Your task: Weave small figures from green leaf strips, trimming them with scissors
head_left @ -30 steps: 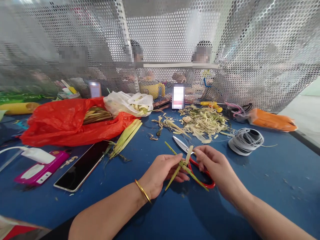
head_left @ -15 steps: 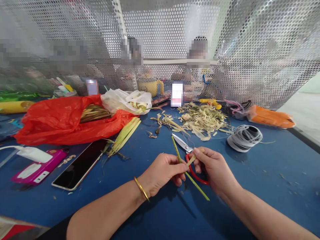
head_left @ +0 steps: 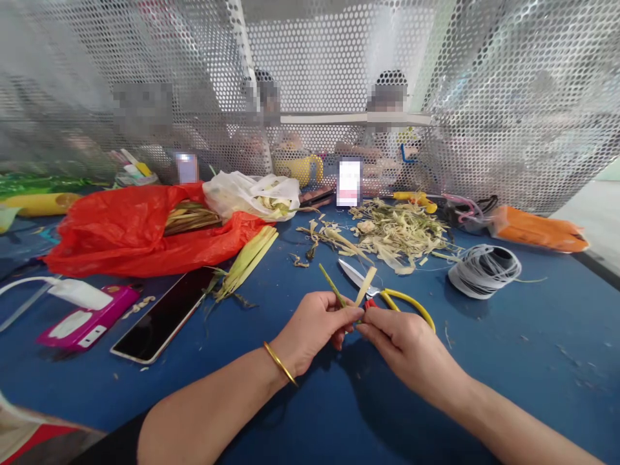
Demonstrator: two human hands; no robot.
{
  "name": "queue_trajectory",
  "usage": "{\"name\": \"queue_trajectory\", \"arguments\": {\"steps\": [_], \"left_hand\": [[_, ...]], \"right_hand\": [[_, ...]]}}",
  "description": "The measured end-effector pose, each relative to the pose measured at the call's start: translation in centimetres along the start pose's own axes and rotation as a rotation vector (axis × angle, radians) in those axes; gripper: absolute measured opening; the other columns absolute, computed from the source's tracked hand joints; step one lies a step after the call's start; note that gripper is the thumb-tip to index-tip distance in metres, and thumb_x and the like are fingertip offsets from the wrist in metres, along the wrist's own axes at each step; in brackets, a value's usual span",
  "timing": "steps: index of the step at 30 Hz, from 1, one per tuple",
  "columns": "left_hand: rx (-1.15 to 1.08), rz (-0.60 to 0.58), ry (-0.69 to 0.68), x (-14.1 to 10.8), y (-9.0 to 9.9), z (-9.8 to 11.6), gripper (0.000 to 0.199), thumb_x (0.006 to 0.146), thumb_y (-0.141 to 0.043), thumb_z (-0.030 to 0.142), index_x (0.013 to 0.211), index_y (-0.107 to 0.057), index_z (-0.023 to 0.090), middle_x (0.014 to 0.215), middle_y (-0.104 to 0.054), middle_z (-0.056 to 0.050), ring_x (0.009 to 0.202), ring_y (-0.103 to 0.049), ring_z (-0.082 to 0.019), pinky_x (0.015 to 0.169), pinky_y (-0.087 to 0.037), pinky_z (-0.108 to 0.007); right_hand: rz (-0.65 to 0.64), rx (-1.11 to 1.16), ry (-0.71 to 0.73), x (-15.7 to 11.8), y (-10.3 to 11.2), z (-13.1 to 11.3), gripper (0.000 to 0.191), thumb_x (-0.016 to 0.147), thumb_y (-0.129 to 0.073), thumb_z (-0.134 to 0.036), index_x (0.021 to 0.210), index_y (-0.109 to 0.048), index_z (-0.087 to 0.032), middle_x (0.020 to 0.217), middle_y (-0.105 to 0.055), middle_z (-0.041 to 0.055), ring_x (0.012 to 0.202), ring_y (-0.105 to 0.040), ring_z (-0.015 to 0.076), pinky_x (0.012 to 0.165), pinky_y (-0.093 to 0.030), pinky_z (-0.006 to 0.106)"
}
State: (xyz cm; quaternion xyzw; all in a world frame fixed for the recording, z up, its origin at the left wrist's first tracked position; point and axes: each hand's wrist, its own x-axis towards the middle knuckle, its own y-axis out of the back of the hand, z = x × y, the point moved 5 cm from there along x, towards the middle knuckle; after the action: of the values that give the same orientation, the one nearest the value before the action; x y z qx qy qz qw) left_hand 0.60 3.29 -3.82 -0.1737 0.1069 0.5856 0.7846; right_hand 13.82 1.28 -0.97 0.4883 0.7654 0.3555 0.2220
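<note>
Just in front of the scissors (head_left: 353, 274), our left hand (head_left: 323, 323) pinches stem (head_left: 332, 284) and strip (head_left: 365, 287); our right hand (head_left: 407, 342) seems to pinch the stem's hidden end. We should keep both snug, uncrushed.

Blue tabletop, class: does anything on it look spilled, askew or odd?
Yes: plant scraps lie loosely heaped on the tabletop beyond the scissors, which look mismatched: one yellow handle, one red handle.

Right hand (head_left: 411, 339) off tip of pale strip (head_left: 365, 286), beside left hand (head_left: 317, 329).
</note>
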Motion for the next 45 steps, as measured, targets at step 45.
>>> {"name": "queue_trajectory", "arguments": {"steps": [45], "left_hand": [[0.219, -0.128, 0.022, -0.8, -0.9, 0.1, 0.038, 0.077, -0.059, 0.049, 0.071, -0.067, 0.012, 0.052, -0.050, 0.003, 0.043, -0.035, -0.006, 0.044, -0.023, -0.021]], "right_hand": [[0.572, 0.397, -0.139, 0.5, 3.2, 2.8, 0.026, 0.082, -0.060, -0.041, 0.093, -0.065, -0.019, 0.080, -0.064, 0.0046, 0.075, -0.059, 0.0181, 0.069, -0.046, 0.030]]}}
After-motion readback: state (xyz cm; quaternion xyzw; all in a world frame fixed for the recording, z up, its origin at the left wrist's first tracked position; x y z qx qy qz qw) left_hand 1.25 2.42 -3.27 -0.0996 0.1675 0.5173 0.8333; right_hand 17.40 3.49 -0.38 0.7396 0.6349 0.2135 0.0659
